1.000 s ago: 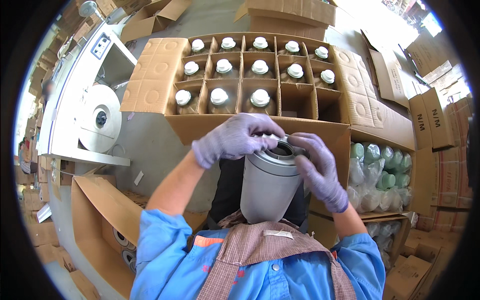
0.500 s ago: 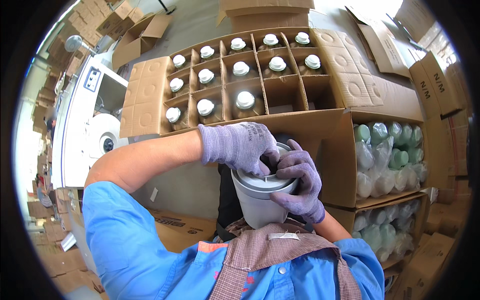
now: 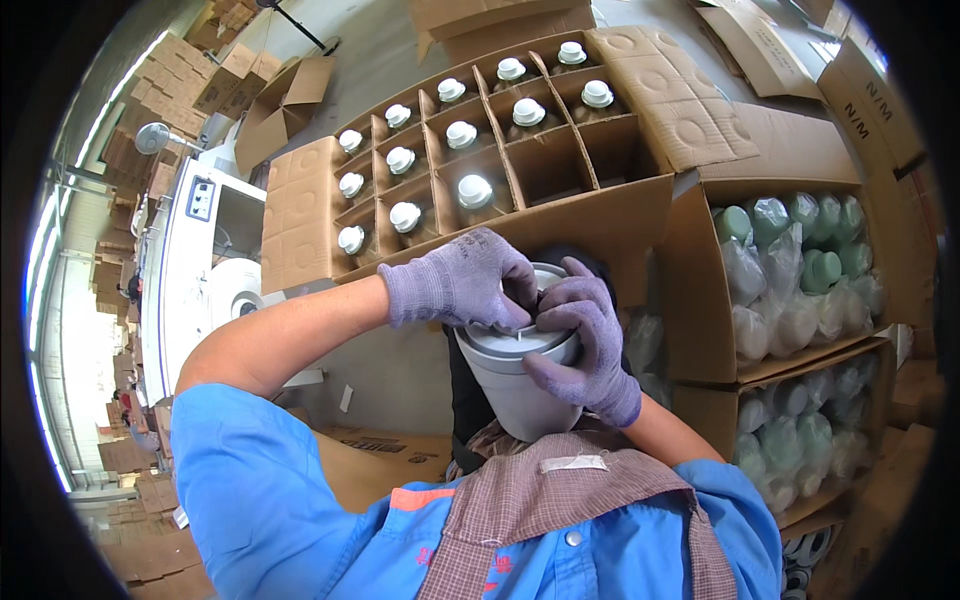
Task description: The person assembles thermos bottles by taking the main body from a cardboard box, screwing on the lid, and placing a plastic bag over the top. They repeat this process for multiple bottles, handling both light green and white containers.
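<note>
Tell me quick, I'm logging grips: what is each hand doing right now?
Left hand: closed over the top of the grey container, pressing its lid.
Right hand: wrapped around the container's side, holding it.

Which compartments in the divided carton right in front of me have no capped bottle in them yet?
The two cells at the right end of the nearest row of the divided carton show bare cardboard; every other cell holds a white-capped bottle.

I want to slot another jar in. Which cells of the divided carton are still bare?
In the divided carton, two cells on the near right are bare, bordered by capped jars and the right flap. All other cells are filled. Both gloved hands hold the grey jar.
</note>
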### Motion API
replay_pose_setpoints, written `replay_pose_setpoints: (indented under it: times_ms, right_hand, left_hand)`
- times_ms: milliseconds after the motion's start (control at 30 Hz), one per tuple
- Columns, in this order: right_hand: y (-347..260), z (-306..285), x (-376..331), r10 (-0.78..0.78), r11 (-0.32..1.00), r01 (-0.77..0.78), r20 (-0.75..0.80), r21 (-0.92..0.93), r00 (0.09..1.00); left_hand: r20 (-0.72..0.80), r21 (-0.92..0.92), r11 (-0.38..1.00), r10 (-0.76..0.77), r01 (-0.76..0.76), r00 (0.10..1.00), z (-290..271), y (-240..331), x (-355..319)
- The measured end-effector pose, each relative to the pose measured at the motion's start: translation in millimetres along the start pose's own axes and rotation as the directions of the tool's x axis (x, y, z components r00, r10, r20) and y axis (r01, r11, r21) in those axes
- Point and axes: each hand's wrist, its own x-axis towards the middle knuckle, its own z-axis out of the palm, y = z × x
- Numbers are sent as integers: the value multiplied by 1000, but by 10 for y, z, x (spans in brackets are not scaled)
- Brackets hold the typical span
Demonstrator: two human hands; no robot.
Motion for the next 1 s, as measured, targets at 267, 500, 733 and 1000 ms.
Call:
replay_pose_setpoints:
  times_ms: [267, 500, 733, 1000]
  right_hand:
    - [-210, -47, 15, -9, 995, 13, 39, -94, 999]
    - [60, -122, 40, 158, 902, -233, 226, 363, 961]
    - [391, -87, 123, 308, 336, -599, 517, 726, 799]
    - [293, 16, -2, 266, 541, -473, 392, 695, 881]
  left_hand:
    - [-47, 312, 945, 116, -95, 992, 27, 102, -189]
    - [-65, 445, 894, 88, -50, 994, 65, -6, -152]
    - [-33, 333, 860, -400, 388, 916, 40, 219, -86]
    - [25, 245, 810, -555, 533, 831, 86, 416, -103]
